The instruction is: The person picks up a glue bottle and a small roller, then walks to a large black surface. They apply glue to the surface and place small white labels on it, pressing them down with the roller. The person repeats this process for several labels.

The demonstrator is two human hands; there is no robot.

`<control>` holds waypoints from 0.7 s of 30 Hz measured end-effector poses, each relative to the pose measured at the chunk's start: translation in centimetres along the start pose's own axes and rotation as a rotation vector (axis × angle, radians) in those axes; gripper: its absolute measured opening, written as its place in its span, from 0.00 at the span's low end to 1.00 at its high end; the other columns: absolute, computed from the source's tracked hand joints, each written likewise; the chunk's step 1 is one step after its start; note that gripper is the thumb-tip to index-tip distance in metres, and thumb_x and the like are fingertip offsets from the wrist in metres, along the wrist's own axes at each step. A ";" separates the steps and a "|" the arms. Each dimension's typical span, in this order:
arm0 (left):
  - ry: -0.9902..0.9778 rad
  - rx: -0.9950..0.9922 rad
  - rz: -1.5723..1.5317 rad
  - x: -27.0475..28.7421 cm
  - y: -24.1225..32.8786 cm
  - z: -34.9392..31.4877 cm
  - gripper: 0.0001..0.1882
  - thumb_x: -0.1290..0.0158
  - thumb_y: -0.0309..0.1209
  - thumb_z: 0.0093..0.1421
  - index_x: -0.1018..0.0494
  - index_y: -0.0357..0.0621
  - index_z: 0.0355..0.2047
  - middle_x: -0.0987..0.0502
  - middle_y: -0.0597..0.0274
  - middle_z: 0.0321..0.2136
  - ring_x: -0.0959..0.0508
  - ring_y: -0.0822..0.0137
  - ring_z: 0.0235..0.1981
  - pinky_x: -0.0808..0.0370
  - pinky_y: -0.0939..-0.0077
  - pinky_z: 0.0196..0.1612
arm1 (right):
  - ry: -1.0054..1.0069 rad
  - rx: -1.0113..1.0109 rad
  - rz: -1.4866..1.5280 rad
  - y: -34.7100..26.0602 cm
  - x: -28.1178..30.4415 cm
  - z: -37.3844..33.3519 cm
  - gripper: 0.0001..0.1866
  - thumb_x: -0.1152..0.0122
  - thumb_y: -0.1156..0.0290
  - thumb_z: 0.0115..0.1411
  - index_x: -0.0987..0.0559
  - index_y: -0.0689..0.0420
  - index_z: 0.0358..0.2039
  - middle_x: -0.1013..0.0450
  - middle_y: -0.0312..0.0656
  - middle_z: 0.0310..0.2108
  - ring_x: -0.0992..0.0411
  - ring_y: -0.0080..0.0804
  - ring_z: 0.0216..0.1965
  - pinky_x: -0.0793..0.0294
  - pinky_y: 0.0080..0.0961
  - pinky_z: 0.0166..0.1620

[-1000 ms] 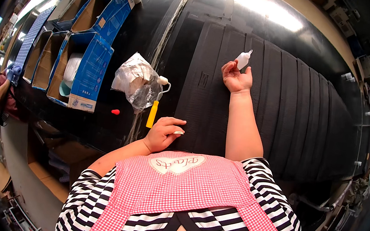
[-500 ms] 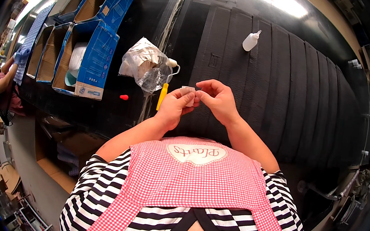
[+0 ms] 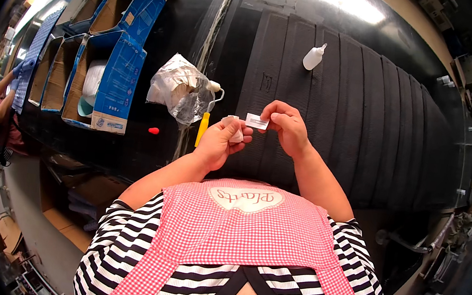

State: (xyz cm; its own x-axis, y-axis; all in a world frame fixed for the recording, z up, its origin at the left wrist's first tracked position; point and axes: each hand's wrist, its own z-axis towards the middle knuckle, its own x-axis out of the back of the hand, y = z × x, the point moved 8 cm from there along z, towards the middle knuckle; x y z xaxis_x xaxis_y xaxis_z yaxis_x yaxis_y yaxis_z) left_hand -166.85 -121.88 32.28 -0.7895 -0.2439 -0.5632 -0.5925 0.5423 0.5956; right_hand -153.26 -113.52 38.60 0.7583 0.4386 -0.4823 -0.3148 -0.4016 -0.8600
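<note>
Between the thumb and fingers of my right hand (image 3: 289,129) is a small white label (image 3: 257,121) with dark print. My left hand (image 3: 220,141) grips a small stack of whitish labels or paper slips (image 3: 233,128), close to the label's left end. Both hands are over the near edge of a ribbed black mat (image 3: 323,99). Just left of my left hand lies a roller with a yellow handle (image 3: 202,130). Its white head (image 3: 213,86) rests against a clear plastic bag (image 3: 181,88) with pale contents.
A white squeeze bottle (image 3: 314,57) stands on the mat. Left are blue cardboard boxes (image 3: 120,79), one holding a white roll (image 3: 93,81), and a small red piece (image 3: 153,130). At the far left a person in blue gloves (image 3: 21,69) handles a blue sheet (image 3: 38,55).
My right hand has drawn a label away from the stack in my left hand, so it shows flat between the hands. The view has shifted slightly.
</note>
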 end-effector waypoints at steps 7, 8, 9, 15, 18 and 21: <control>-0.037 -0.013 -0.009 -0.6 0.8 0.4 0.14 0.44 0.34 0.65 0.27 0.42 0.48 0.21 0.63 0.38 0.19 0.70 0.37 0.22 0.77 0.40 | -0.148 -0.091 -0.433 -0.1 -0.8 0.1 0.07 0.41 0.80 0.53 0.27 0.59 0.33 0.30 0.31 0.29 0.32 0.15 0.31 0.33 0.15 0.34; -0.027 -0.026 0.027 -0.7 1.0 0.4 0.13 0.43 0.32 0.64 0.27 0.42 0.47 0.21 0.63 0.38 0.19 0.70 0.37 0.22 0.77 0.40 | -0.168 -0.102 -0.464 0.1 -0.8 0.3 0.08 0.41 0.80 0.53 0.27 0.59 0.34 0.30 0.31 0.30 0.32 0.15 0.31 0.33 0.15 0.34; -0.009 -0.039 0.064 -0.8 1.1 0.5 0.12 0.42 0.31 0.63 0.26 0.42 0.46 0.21 0.63 0.37 0.20 0.71 0.37 0.22 0.78 0.40 | -0.157 -0.097 -0.493 0.1 -0.6 0.5 0.09 0.41 0.80 0.53 0.27 0.59 0.36 0.30 0.31 0.30 0.32 0.15 0.31 0.33 0.15 0.34; 0.053 -0.166 0.096 -0.2 0.9 1.7 0.08 0.40 0.27 0.60 0.25 0.43 0.40 0.20 0.64 0.34 0.20 0.72 0.35 0.24 0.79 0.40 | 0.104 -0.096 -0.398 1.1 0.7 0.9 0.12 0.38 0.78 0.55 0.26 0.59 0.41 0.27 0.34 0.32 0.29 0.17 0.32 0.28 0.17 0.35; 0.106 -0.190 0.030 0.2 0.4 2.4 0.08 0.40 0.27 0.60 0.26 0.44 0.40 0.20 0.65 0.35 0.20 0.72 0.37 0.24 0.78 0.42 | 0.275 -0.274 -0.037 3.4 1.9 0.1 0.11 0.35 0.74 0.58 0.25 0.59 0.40 0.25 0.36 0.33 0.27 0.19 0.32 0.25 0.18 0.36; 0.109 -0.168 0.033 -0.1 0.1 2.9 0.08 0.40 0.27 0.61 0.26 0.45 0.40 0.20 0.65 0.36 0.20 0.72 0.37 0.24 0.78 0.43 | 0.256 -0.263 -0.038 4.6 3.3 0.6 0.09 0.34 0.72 0.59 0.24 0.59 0.38 0.24 0.36 0.31 0.27 0.20 0.30 0.24 0.19 0.35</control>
State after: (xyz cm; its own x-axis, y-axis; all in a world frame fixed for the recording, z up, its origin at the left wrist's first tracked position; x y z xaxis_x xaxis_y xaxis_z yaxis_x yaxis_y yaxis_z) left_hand -166.36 -119.52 30.75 -0.8158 -0.3189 -0.4824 -0.5777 0.4114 0.7050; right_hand -152.54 -113.43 32.98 0.8955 0.2551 -0.3647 -0.1511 -0.5965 -0.7883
